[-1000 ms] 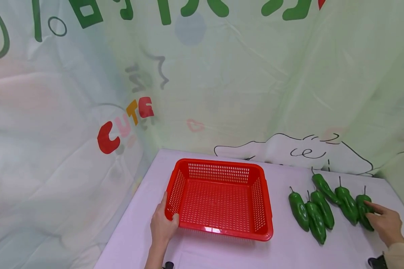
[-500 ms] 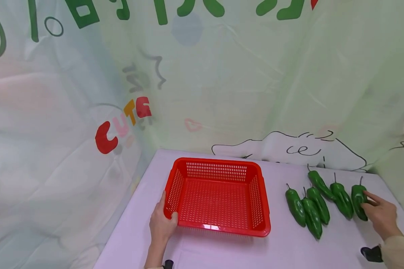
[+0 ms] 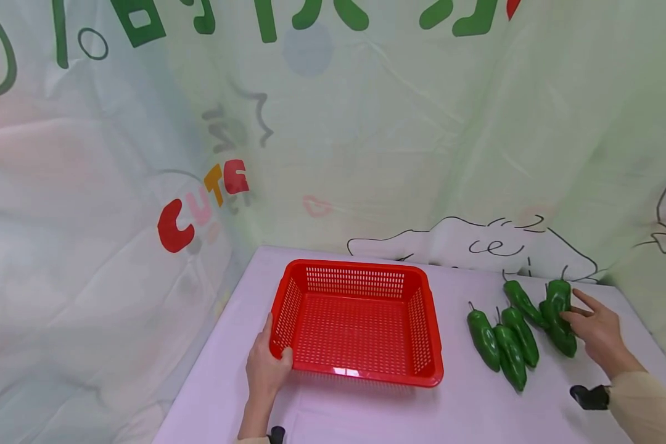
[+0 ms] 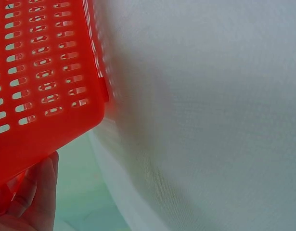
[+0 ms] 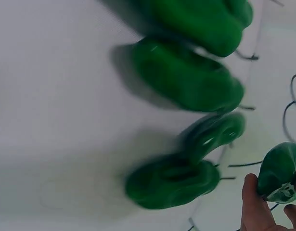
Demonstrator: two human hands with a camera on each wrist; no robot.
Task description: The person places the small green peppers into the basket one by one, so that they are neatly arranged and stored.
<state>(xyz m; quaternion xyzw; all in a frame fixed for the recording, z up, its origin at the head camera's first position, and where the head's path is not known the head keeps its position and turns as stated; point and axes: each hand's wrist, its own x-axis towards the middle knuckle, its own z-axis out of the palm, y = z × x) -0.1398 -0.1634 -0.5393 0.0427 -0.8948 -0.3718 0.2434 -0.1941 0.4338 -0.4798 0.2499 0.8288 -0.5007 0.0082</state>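
Observation:
My left hand [image 3: 267, 367] grips the near left corner of a red plastic basket [image 3: 352, 327], thumb over the rim. In the left wrist view the fingers [image 4: 42, 192] lie against the slotted basket wall [image 4: 42, 72]. At the right, my right hand [image 3: 596, 330] pinches a green pepper [image 3: 559, 297] by its side, stem up. It is held above the table and partly covers another green pepper [image 3: 563, 342]. The right wrist view has the held pepper [image 5: 277, 171] between thumb and fingers. Several more green peppers [image 3: 483, 340] lie left of that hand.
A table with a pale cloth [image 3: 355, 419] carries the basket and peppers. Printed fabric sheets [image 3: 388, 154] hang behind it and at both sides. Dark devices [image 3: 590, 398] are worn at both wrists.
My right hand has lifted the rightmost green pepper and carried it left, over the neighbouring pepper. The left hand keeps its grip on the basket, which stays about where it was.

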